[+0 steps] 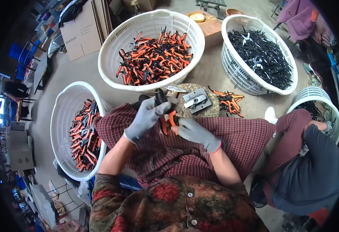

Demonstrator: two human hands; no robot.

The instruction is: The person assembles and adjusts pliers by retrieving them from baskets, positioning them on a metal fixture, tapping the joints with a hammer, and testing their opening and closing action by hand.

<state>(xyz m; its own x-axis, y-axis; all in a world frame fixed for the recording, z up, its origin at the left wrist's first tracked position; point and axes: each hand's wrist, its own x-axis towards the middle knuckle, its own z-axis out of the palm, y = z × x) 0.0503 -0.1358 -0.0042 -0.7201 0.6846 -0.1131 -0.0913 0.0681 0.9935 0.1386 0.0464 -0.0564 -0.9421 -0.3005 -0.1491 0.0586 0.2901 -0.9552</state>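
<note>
Both my hands wear grey gloves and meet above my lap on one pair of pruning shears point(163, 125) with orange-and-black handles. My left hand point(148, 116) is closed around the upper, dark end, which points up and away from me. Lower down, my right hand point(194, 131) has its fingers closed at an orange handle. Just beyond the hands stands a round stone block point(209, 112) bearing a grey metal fixture point(197, 101). A small silver-and-dark piece point(176, 89) lies on the block's far left side.
White baskets hold orange-and-black tools at the left point(56, 127) and ahead point(106, 58). A third basket point(231, 65) holds black parts. Several orange-handled pieces point(231, 102) lie right of the block. Another person point(304, 170) sits at my right beside a smaller basket point(333, 112).
</note>
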